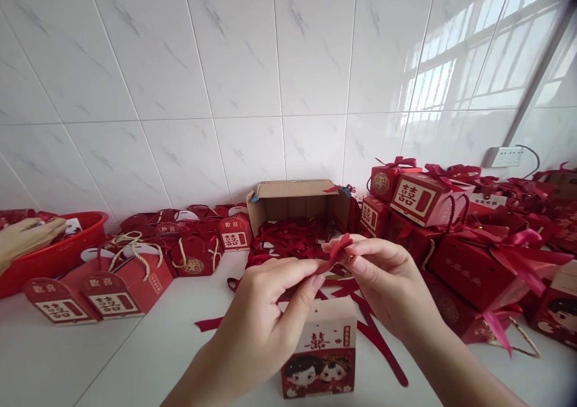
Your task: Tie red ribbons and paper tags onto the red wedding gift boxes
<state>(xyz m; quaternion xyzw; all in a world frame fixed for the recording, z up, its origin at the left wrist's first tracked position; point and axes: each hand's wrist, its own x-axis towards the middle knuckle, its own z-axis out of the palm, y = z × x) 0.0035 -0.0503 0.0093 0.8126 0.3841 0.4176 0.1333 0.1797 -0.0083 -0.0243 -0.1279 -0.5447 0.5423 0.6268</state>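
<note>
Above a small red and white gift box [318, 354] my two hands meet in the air. My left hand [270, 311] pinches one end of a red ribbon [337, 250] between thumb and forefinger. The fingertips of my right hand [383, 275] are closed on the other part of that ribbon, where a tiny gold-coloured piece [348, 257] shows. The gift box stands upright on the white table, with two cartoon figures on its front; my hands and the ribbon partly cover its top. Loose red ribbon strips [383, 344] lie behind and beside it.
An open cardboard box [300, 189] holding red ribbons stands at the wall. Red gift boxes [121, 290] with rope handles sit at left; ribboned ones [426, 196] are stacked at right. At far left, another person's hand [29, 238] reaches over a red basin [92, 226].
</note>
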